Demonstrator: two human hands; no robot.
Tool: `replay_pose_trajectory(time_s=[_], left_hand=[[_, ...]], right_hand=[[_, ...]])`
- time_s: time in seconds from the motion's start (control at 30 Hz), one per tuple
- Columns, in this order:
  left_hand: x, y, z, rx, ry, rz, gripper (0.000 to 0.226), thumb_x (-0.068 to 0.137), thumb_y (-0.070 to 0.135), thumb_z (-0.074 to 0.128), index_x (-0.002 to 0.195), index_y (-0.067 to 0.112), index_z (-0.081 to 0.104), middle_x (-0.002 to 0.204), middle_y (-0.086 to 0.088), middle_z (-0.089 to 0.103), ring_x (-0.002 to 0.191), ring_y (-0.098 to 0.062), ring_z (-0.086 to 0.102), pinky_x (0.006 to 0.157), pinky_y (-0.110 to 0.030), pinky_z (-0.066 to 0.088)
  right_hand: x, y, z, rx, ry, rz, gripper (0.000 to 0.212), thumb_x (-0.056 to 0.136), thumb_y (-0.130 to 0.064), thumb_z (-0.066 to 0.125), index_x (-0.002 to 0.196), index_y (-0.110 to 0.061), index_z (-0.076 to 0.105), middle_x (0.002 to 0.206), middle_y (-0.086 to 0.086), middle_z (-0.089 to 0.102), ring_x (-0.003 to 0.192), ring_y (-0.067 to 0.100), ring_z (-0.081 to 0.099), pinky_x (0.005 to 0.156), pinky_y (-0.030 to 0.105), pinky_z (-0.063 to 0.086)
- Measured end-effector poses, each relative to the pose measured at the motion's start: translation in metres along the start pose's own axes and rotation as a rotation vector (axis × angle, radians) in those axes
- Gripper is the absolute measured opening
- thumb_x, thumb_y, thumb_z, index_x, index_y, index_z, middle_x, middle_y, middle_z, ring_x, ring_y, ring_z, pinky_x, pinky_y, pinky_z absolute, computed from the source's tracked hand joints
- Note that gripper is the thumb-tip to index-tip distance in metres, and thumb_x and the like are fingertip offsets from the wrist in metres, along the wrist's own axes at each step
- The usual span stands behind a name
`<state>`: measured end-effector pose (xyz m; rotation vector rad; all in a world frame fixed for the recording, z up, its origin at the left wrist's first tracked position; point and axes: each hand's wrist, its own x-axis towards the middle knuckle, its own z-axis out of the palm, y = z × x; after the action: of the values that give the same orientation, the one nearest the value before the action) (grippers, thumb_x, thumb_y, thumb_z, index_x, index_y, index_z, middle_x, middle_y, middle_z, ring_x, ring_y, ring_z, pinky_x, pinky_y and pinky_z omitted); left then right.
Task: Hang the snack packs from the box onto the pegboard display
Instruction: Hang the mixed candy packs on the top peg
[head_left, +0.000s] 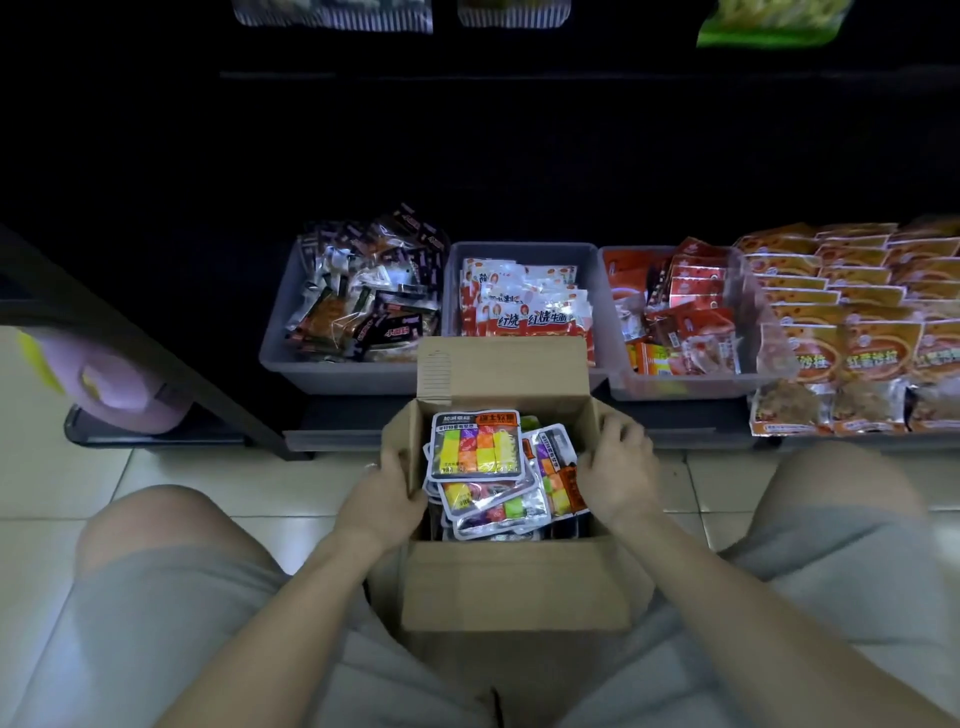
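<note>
An open cardboard box (514, 587) stands on the tiled floor between my knees. Inside lie several snack packs (475, 444) with colourful candy squares, piled loosely. My left hand (387, 493) grips the box's left wall, thumb inside. My right hand (618, 467) grips the right wall, fingers curled over its rim. The pegboard display is dark; only the bottoms of hanging packs (332, 15) show at the top edge.
Three grey bins (524, 249) of snack packs stand on a low shelf behind the box. Orange packs (852, 322) are stacked at the right. A pink object (124, 389) sits at the left beside a dark slanted post (156, 343).
</note>
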<state>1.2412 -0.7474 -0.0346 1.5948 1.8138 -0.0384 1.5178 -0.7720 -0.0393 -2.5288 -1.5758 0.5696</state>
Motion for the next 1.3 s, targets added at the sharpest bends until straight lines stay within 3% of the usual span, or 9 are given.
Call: replay_pose_trajectory(time_s=[0.17, 0.33, 0.43, 0.63, 0.77, 0.9, 1.07, 1.2, 1.3], left_hand=[[-0.004, 0.023, -0.013, 0.033, 0.146, 0.175, 0.041, 0.098, 0.03, 0.065, 0.129, 0.01, 0.046, 0.13, -0.012, 0.049, 0.114, -0.034, 0.059, 0.079, -0.039, 0.048], [0.003, 0.039, -0.015, -0.032, 0.034, 0.158, 0.039, 0.099, 0.036, 0.065, 0.127, 0.011, 0.052, 0.113, -0.005, 0.063, 0.111, -0.026, 0.062, 0.087, -0.036, 0.05], [0.008, 0.048, -0.014, -0.091, -0.055, 0.076, 0.035, 0.101, 0.041, 0.062, 0.123, 0.019, 0.047, 0.108, 0.002, 0.065, 0.103, -0.019, 0.061, 0.076, -0.03, 0.042], [0.01, 0.061, -0.011, -0.319, -0.096, -0.029, 0.02, 0.101, 0.034, 0.065, 0.096, 0.029, 0.046, 0.092, 0.008, 0.063, 0.086, -0.011, 0.064, 0.073, -0.028, 0.049], [0.007, 0.056, -0.009, -0.386, -0.164, -0.073, 0.019, 0.1, 0.03, 0.067, 0.088, 0.028, 0.052, 0.091, 0.0, 0.071, 0.094, -0.021, 0.072, 0.097, -0.042, 0.058], [-0.002, 0.056, -0.011, -0.312, -0.227, -0.033, 0.019, 0.102, 0.031, 0.064, 0.084, 0.027, 0.06, 0.09, 0.002, 0.07, 0.085, -0.015, 0.066, 0.081, -0.03, 0.055], [-0.018, 0.055, -0.009, -0.439, -0.324, -0.128, 0.03, 0.099, 0.041, 0.066, 0.119, 0.02, 0.057, 0.11, 0.004, 0.066, 0.099, -0.013, 0.066, 0.092, -0.03, 0.054], [-0.027, 0.06, -0.011, -0.475, -0.339, -0.117, 0.009, 0.104, 0.033, 0.062, 0.104, 0.026, 0.056, 0.1, 0.01, 0.064, 0.091, -0.007, 0.062, 0.097, -0.03, 0.046], [-0.025, 0.057, -0.005, -0.384, -0.329, -0.124, 0.055, 0.101, 0.041, 0.063, 0.145, 0.017, 0.04, 0.13, 0.001, 0.062, 0.117, -0.017, 0.059, 0.1, -0.03, 0.043]], right_hand=[[-0.011, -0.037, -0.016, 0.143, 0.064, -0.206, 0.039, 0.098, -0.021, 0.059, 0.134, -0.009, 0.054, 0.123, 0.012, 0.062, 0.113, 0.03, 0.058, 0.089, 0.036, 0.046], [-0.013, -0.058, -0.003, 0.408, -0.17, -0.097, 0.036, 0.095, -0.03, 0.063, 0.127, -0.015, 0.06, 0.118, 0.007, 0.067, 0.104, 0.027, 0.065, 0.088, 0.041, 0.056], [-0.008, -0.065, 0.001, 0.565, -0.352, 0.007, 0.029, 0.091, -0.031, 0.067, 0.116, -0.018, 0.061, 0.104, 0.002, 0.072, 0.091, 0.021, 0.069, 0.082, 0.037, 0.058], [0.001, -0.067, 0.014, 0.748, -0.469, 0.199, 0.039, 0.077, -0.029, 0.077, 0.11, -0.011, 0.069, 0.097, 0.007, 0.075, 0.088, 0.022, 0.071, 0.079, 0.034, 0.058], [-0.001, -0.054, 0.021, 0.858, -0.516, 0.246, 0.039, 0.067, -0.017, 0.075, 0.105, -0.011, 0.071, 0.097, 0.012, 0.077, 0.092, 0.032, 0.075, 0.089, 0.041, 0.06], [-0.006, -0.039, 0.011, 0.884, -0.51, 0.255, 0.019, 0.081, 0.002, 0.067, 0.089, -0.015, 0.07, 0.096, 0.011, 0.077, 0.096, 0.036, 0.074, 0.089, 0.05, 0.059], [-0.007, -0.033, 0.002, 0.967, -0.522, 0.252, 0.027, 0.084, 0.011, 0.06, 0.096, -0.012, 0.067, 0.104, 0.017, 0.074, 0.087, 0.028, 0.071, 0.081, 0.042, 0.063], [-0.01, -0.035, -0.008, 0.924, -0.495, 0.232, 0.028, 0.079, 0.003, 0.064, 0.104, -0.008, 0.069, 0.102, 0.015, 0.076, 0.088, 0.03, 0.073, 0.088, 0.048, 0.06], [-0.008, -0.029, -0.013, 0.836, -0.45, 0.236, 0.013, 0.082, -0.001, 0.064, 0.09, -0.01, 0.067, 0.088, 0.009, 0.072, 0.084, 0.028, 0.071, 0.071, 0.037, 0.059]])
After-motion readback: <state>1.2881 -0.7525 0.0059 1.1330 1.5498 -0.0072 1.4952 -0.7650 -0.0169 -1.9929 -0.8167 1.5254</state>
